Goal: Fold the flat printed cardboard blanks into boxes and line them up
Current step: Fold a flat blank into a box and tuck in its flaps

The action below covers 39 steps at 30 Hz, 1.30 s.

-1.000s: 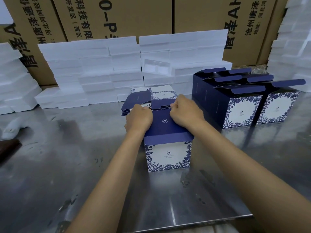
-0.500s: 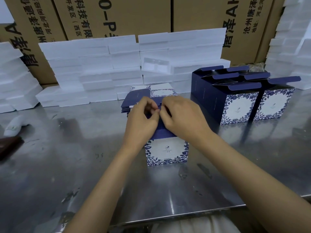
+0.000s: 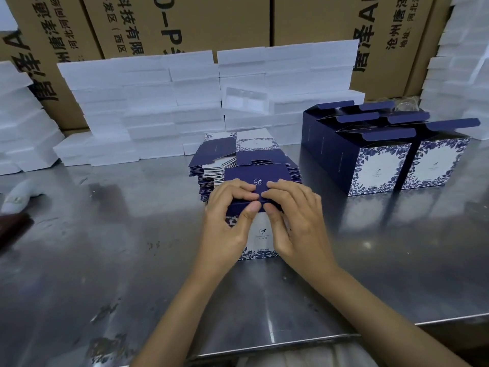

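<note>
Lower half of the frame: two bare forearms rising from the bottom edge over a shiny metal table point(image 3: 111, 260), converging at centre.

At centre, left hand point(image 3: 227, 221) and right hand point(image 3: 293, 221) side by side on one box point(image 3: 258, 234), standing upright on the table. Fingers of both hands curled over the dark blue top flap, fingertips nearly meeting beside the small white logo; both thumbs pressed against the flap's front edge, pinching the flap between thumb and fingers. White front panel with blue leaf border showing between the two palms.

Just behind the hands, touching the box's far side or nearly so: a stack of flat blanks point(image 3: 211, 176), dark blue and white, edges fanned unevenly.

Centre right, well apart from the held box: a row of finished boxes point(image 3: 378, 165), packed tight in two lines, lids standing open, blue-and-white floral fronts facing the viewer.

Far left edge: a pale crumpled cloth or glove point(image 3: 18, 197), too blurred to tell which, and a dark brown object below it, cut off by the frame.

Farther back, across the middle: white foam blocks point(image 3: 148, 102) piled in a low wall, more piles at the left and right edges.

Top of the frame: large brown cartons point(image 3: 225, 22) with black printed characters, filling the background.
</note>
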Tool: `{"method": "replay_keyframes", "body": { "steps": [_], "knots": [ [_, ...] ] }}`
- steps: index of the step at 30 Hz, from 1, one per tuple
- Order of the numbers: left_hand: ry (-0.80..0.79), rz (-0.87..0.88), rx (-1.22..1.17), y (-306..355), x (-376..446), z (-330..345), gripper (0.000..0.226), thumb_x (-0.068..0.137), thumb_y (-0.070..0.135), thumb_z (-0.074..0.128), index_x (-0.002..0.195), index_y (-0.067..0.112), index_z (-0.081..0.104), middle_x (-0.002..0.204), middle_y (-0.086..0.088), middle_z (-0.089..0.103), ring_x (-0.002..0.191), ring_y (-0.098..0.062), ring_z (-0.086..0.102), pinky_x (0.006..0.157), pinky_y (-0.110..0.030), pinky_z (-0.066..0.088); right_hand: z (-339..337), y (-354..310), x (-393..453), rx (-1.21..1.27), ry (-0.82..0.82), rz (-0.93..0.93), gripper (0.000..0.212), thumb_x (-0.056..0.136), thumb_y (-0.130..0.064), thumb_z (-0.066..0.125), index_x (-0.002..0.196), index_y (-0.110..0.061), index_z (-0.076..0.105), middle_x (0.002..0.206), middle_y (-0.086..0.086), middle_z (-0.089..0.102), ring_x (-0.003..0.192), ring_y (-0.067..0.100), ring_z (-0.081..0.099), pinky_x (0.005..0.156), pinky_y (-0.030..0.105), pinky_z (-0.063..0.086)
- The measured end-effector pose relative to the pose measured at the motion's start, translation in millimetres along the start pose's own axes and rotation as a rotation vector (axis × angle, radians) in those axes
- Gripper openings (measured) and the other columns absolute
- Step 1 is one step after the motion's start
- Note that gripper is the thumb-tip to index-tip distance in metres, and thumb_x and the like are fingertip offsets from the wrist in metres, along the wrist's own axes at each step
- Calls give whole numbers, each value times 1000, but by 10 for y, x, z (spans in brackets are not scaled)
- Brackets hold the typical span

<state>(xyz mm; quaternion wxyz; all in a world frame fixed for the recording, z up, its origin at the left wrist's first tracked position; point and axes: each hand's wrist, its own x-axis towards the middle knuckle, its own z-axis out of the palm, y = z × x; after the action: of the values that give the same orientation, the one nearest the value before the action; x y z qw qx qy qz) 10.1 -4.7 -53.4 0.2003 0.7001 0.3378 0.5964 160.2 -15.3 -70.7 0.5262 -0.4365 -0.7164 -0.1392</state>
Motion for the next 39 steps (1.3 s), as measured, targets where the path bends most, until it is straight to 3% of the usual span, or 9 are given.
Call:
{"method": "replay_keyframes", "body": {
  "steps": [9, 12, 18, 22, 25, 29, 32, 36, 39],
  "knots": [
    [-7, -38, -73, -52, 112, -26, 18, 88, 4, 73, 90, 22, 70, 104, 5, 72, 113, -22, 63, 102, -42, 48, 115, 25, 43, 18, 44, 47, 10, 95, -6, 63, 103, -7, 69, 118, 3, 67, 114, 20, 56, 96, 35, 38],
    [-67, -77, -76, -108, 127, -120, 22, 85, 4, 75, 99, 21, 74, 111, 7, 72, 124, -13, 57, 108, -31, 43, 72, 93, 8, 40, -4, 9, 17, 97, -9, 60, 113, -6, 67, 125, 3, 67, 121, 19, 55, 101, 34, 38],
    [-92, -113, -105, -99, 181, -164, 23, 82, 4, 77, 97, 21, 77, 103, 10, 76, 121, -7, 60, 105, -23, 43, 38, 145, 52, 75, -18, 6, 15, 95, -3, 61, 109, -2, 67, 121, 5, 69, 116, 20, 57, 97, 40, 46],
    [-109, -163, -176, -158, 198, -254, 20, 79, 11, 80, 95, 24, 79, 108, 11, 76, 124, -5, 60, 105, -22, 44, -11, 200, 19, 160, -33, 32, 19, 97, -5, 65, 115, -1, 65, 127, 6, 65, 123, 19, 56, 107, 33, 44],
    [-51, -176, -217, -165, 196, -223, 19, 77, 11, 81, 90, 25, 81, 103, 7, 77, 121, -7, 62, 103, -24, 47, -41, 232, 33, 223, 13, 91, 19, 95, -10, 68, 112, -6, 59, 124, 2, 62, 118, 16, 57, 103, 18, 41],
    [-115, -190, -222, -195, 207, -283, 20, 78, 19, 79, 96, 29, 80, 113, 10, 75, 126, -6, 59, 106, -28, 48, -78, 271, 31, 261, 26, 120, 16, 95, -15, 67, 106, -11, 56, 123, -1, 59, 118, 17, 59, 95, 23, 47],
    [-103, -268, -296, -219, 201, -322, 22, 80, 15, 77, 97, 29, 80, 122, 11, 72, 125, -7, 60, 96, -24, 52, -135, 324, 23, 238, 14, 110, 10, 97, -11, 61, 106, -9, 56, 122, 2, 61, 119, 17, 58, 95, 24, 48],
    [-55, -309, -310, -189, 200, -276, 27, 82, 3, 76, 92, 28, 81, 123, 7, 71, 120, -7, 63, 88, -20, 54, -189, 365, 39, 138, -11, 45, 10, 99, -14, 57, 108, -12, 53, 118, 3, 60, 117, 16, 57, 94, 13, 41],
    [-73, -324, -301, -124, 198, -203, 24, 82, 3, 75, 96, 23, 79, 129, 2, 68, 116, -2, 65, 86, -17, 53, -222, 406, 13, 60, -2, 33, 15, 99, -13, 57, 112, -7, 55, 116, 4, 59, 110, 19, 56, 87, 18, 44]
  ]
}}
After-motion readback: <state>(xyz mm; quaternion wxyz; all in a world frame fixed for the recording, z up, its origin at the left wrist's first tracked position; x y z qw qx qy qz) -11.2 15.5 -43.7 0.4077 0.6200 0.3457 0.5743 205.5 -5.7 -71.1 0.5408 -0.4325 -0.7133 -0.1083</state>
